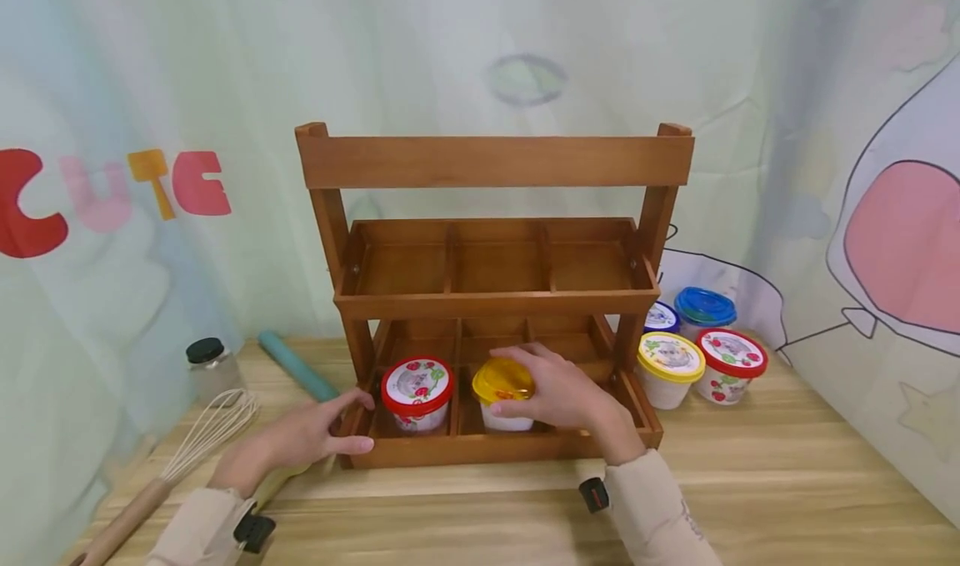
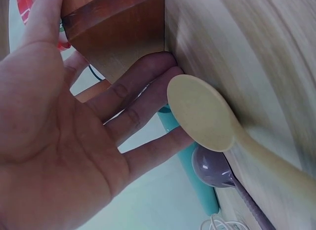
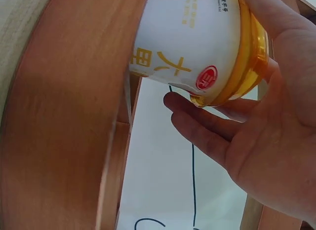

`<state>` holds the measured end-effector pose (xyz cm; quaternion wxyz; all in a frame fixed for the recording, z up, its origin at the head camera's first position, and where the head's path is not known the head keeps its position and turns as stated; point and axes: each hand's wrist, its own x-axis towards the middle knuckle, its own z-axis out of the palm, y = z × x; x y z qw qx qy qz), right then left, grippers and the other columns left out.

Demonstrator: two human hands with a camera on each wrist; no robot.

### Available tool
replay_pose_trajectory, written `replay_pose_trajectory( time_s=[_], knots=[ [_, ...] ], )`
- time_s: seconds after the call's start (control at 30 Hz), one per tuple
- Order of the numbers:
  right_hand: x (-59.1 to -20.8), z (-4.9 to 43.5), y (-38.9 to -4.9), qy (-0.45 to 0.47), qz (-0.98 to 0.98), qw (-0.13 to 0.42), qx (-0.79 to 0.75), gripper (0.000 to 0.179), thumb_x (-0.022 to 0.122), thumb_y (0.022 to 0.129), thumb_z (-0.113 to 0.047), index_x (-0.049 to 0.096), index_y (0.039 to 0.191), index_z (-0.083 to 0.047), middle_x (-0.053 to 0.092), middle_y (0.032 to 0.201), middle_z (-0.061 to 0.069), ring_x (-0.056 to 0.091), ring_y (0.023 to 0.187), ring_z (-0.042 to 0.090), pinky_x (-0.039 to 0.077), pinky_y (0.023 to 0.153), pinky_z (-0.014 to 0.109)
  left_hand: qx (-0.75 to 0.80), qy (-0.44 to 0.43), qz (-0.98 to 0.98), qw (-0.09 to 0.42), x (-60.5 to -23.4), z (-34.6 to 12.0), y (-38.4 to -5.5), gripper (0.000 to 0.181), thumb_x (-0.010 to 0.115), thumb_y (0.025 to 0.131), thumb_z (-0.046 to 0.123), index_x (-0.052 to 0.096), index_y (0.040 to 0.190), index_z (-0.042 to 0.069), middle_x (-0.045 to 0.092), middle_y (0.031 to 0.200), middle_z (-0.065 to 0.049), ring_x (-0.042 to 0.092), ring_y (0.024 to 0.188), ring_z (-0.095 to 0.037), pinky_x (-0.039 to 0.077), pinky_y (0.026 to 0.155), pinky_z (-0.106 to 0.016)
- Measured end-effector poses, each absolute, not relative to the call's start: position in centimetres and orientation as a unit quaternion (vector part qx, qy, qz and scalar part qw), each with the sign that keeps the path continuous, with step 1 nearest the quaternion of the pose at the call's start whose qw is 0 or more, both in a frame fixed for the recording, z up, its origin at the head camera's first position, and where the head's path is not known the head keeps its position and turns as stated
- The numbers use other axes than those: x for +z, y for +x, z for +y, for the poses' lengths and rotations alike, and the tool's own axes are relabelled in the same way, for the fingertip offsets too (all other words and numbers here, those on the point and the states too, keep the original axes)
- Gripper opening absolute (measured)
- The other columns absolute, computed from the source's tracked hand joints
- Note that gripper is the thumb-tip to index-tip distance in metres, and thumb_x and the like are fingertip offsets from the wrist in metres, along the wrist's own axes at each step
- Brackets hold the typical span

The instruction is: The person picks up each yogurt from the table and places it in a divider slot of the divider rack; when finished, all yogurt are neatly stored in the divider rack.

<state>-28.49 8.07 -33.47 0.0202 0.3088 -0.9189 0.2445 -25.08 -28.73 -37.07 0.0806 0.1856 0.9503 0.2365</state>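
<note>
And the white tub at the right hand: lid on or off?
On: the head and right wrist views show the amber lid covering the top of the white tub.

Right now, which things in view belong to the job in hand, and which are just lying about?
Seemingly in the job:
right hand, on the amber-lidded tub
left hand, by the wooden rack
red-lidded tub in the rack
probably the tubs right of it

Just lying about:
whisk
black-lidded jar
teal rod
beige spoon
purple ladle

“CUTE” (image 1: 155, 184) on backdrop (image 1: 450, 74), “大” (image 3: 173, 65) and “里” (image 3: 143, 57) on yellow-lidded tub (image 3: 190, 37)
</note>
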Motion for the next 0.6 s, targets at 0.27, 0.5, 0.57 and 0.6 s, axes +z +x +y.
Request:
replay_pose_trajectory(
  time_s=[0.27, 0.5, 0.57, 0.6],
  knots=[
    [-33.1, 9.2, -28.8, 0.331, -0.911, -0.006, 0.247, 0.067, 0.071, 0.090, -0.050, 0.049, 0.146, -0.020, 0.054, 0.135, 0.008, 0.053, 0.116, 0.025, 0.045, 0.099, 0.050, 0.239, 0.186, 0.950, 0.080, -37.3, -28.7, -25.2, 0.055, 0.071, 0.091, 0.046, 0.048, 0.133, 0.018, 0.054, 0.081, -0.003, 0.052, 0.076, -0.022, 0.043, 0.069, -0.042],
    [-33.0, 10.8, -28.7, 0.348, -0.907, -0.016, 0.236, 0.065, 0.069, 0.093, -0.048, 0.049, 0.146, -0.017, 0.053, 0.142, 0.010, 0.051, 0.128, 0.030, 0.040, 0.105, 0.053, 0.243, 0.188, 0.948, 0.078, -37.5, -28.8, -25.2, 0.055, 0.071, 0.091, 0.046, 0.048, 0.133, 0.017, 0.052, 0.078, -0.002, 0.051, 0.075, -0.021, 0.042, 0.067, -0.041],
    [-33.0, 11.2, -28.6, 0.350, -0.906, -0.018, 0.235, 0.064, 0.068, 0.093, -0.047, 0.049, 0.146, -0.016, 0.053, 0.142, 0.009, 0.050, 0.130, 0.030, 0.040, 0.106, 0.053, 0.242, 0.185, 0.949, 0.078, -37.6, -28.7, -25.2, 0.055, 0.071, 0.090, 0.046, 0.049, 0.132, 0.018, 0.052, 0.077, -0.002, 0.051, 0.074, -0.021, 0.042, 0.067, -0.041],
    [-33.0, 11.5, -28.6, 0.351, -0.907, -0.019, 0.233, 0.064, 0.068, 0.094, -0.047, 0.049, 0.147, -0.016, 0.053, 0.143, 0.009, 0.050, 0.131, 0.030, 0.040, 0.106, 0.052, 0.241, 0.184, 0.950, 0.078, -37.6, -28.7, -25.2, 0.055, 0.071, 0.090, 0.047, 0.049, 0.132, 0.018, 0.053, 0.077, -0.002, 0.051, 0.075, -0.021, 0.042, 0.067, -0.041]
  ],
)
